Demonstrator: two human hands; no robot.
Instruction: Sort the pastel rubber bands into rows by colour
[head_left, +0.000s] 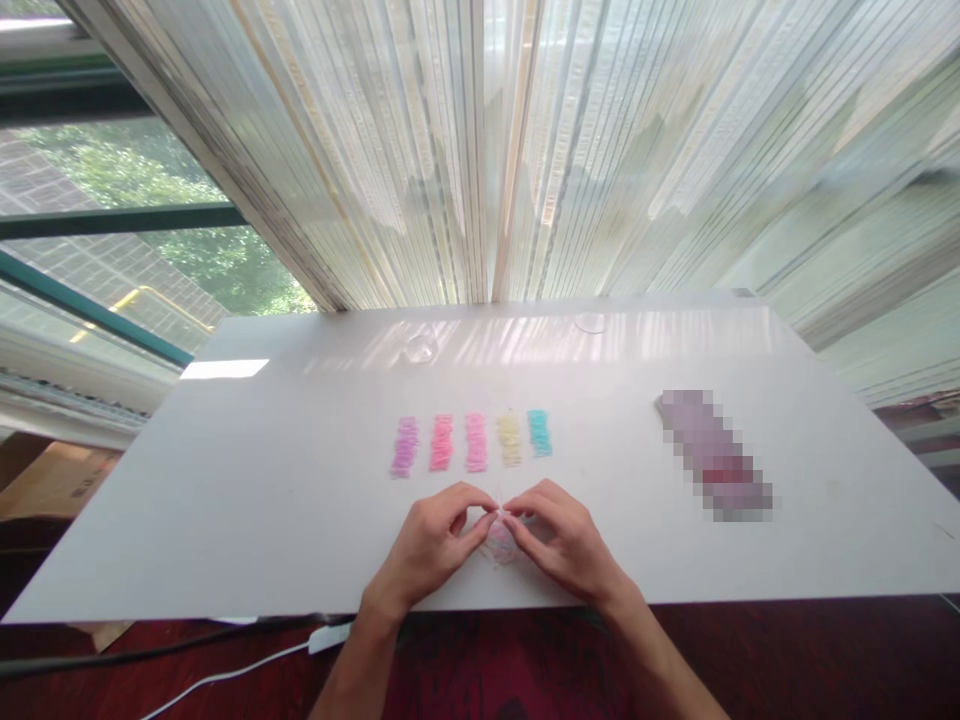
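My left hand (439, 535) and my right hand (559, 535) meet near the table's front edge. Each is closed in a pinch, thumb against forefinger, on a small pale pinkish strand (500, 508) between them. Right below the fingertips lies a loose pile of thin mixed-colour pieces (500, 545), partly hidden by the hands. Beyond them, thin pieces sorted by colour form a row of narrow stacks: purple (405, 447), coral-red (441, 442), pink (476, 442), pale yellow (510, 440) and teal (539, 433). Their exact kind is too small to make out.
The white table (262, 500) carries a clear plastic container (420, 347) and a clear round lid-like piece (590, 323) at the back. A blurred-out oblong object (712, 455) lies at the right. A white cable (247, 665) hangs below the front edge, and sheer curtains (480, 150) stand behind.
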